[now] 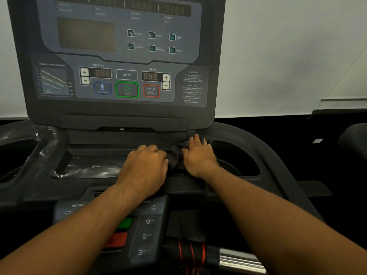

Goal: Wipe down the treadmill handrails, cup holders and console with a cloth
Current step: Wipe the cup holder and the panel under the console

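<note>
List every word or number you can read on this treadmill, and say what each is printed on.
"INCLINE": console, above left display.
"SPEED": console, above right display.
"ENTER": grey button.
"START": green-edged button.
"STOP / PAUSE": red-edged button.
"HEART RATE ZONES": chart.
"WARNING!": notice panel.
"CAUTION": notice panel; small print below blurred.
"INCLINE": lower keypad.
"9", "6", "3": lower keypad.
Labels beside program buttons: too blurred to read.

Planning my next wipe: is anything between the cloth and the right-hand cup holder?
Nothing visible stands in the way. The cloth lies bunched under the right hand, and the right cup holder opens just beside it, with only bare dark plastic between. The holder's inside is too dark to check.
</note>
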A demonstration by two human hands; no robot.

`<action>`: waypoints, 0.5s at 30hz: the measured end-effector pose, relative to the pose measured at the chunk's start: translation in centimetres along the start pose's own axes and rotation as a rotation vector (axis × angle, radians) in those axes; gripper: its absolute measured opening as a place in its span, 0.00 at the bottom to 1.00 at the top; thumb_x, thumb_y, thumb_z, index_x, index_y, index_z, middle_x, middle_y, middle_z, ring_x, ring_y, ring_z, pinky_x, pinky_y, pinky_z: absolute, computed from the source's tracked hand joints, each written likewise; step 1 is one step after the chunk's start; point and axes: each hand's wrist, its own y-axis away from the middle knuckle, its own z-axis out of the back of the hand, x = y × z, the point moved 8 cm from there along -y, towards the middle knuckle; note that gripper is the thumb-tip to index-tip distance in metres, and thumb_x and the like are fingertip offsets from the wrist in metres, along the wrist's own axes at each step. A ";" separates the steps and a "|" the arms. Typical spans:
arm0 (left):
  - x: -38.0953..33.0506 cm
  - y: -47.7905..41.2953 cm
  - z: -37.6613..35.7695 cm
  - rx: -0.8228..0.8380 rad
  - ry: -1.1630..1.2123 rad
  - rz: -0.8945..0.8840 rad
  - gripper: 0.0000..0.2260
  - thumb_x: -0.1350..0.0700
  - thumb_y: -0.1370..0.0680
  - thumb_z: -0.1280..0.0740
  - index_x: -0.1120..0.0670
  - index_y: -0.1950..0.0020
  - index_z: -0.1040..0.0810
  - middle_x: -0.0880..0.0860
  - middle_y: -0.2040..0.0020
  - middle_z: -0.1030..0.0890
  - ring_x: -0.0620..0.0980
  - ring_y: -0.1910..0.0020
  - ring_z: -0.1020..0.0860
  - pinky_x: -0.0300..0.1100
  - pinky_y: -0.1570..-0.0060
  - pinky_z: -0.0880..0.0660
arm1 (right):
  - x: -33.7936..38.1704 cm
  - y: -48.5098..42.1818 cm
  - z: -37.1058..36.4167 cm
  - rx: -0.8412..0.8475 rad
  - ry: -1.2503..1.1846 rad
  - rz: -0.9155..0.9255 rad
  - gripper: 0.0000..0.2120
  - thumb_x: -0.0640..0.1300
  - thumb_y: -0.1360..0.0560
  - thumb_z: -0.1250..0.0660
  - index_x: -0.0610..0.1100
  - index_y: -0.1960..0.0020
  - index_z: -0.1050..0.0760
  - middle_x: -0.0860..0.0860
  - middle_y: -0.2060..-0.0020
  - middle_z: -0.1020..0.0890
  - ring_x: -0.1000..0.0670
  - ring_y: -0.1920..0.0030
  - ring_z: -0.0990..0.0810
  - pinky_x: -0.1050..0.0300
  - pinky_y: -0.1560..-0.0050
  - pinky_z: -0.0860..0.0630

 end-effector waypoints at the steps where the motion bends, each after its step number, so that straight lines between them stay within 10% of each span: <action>1: 0.1 0.1 0.1 -0.003 -0.004 -0.003 0.17 0.48 0.17 0.46 0.50 0.35 0.24 0.49 0.39 0.23 0.50 0.42 0.27 0.45 0.41 0.30 | 0.0 -0.5 0.2 0.000 -0.005 0.020 0.28 0.53 0.17 0.53 0.41 0.22 0.50 0.44 0.22 0.51 0.41 0.23 0.52 0.47 0.25 0.53; 15: -3.5 -0.9 -0.8 0.078 0.050 -0.095 0.15 0.49 0.18 0.42 0.52 0.38 0.22 0.52 0.41 0.22 0.53 0.42 0.24 0.48 0.42 0.27 | 0.2 6.9 1.5 -0.039 -0.095 0.273 0.22 0.45 0.17 0.47 0.40 0.24 0.42 0.48 0.23 0.42 0.51 0.23 0.49 0.67 0.30 0.59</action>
